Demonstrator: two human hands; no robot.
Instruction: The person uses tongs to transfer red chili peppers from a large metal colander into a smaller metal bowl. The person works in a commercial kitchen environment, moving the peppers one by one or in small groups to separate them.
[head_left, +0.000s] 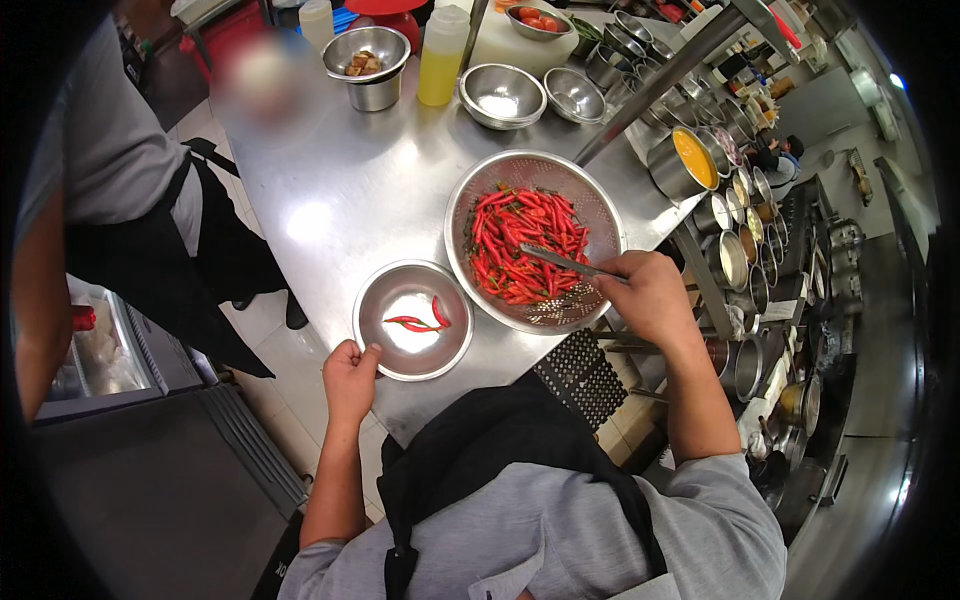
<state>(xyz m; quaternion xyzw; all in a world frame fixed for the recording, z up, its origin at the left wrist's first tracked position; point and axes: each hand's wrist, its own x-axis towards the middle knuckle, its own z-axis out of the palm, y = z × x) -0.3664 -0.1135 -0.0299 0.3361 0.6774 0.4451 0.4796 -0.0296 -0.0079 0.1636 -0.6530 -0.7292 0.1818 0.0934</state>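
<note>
My right hand (646, 294) grips a pair of metal tongs (559, 259), whose tips reach into a heap of red chilli peppers (517, 232). The chillies lie in a perforated steel colander (600, 195). To its left, nearly touching it, stands a smaller steel mixing bowl (371, 304) with a few red chillies (414, 325) on its bottom. My left hand (352, 377) holds this bowl by its lower left rim, the thumb over the edge. Whether the tong tips pinch a chilli is too small to tell.
The steel table (300, 202) carries nested steel bowls (502, 94), a squeeze bottle of yellow liquid (444, 60) and a bowl of browned chunks (366, 52). A metal post (637, 101) rises behind the colander. Pots with orange sauce (694, 157) stand right. A co-worker (127, 150) stands left.
</note>
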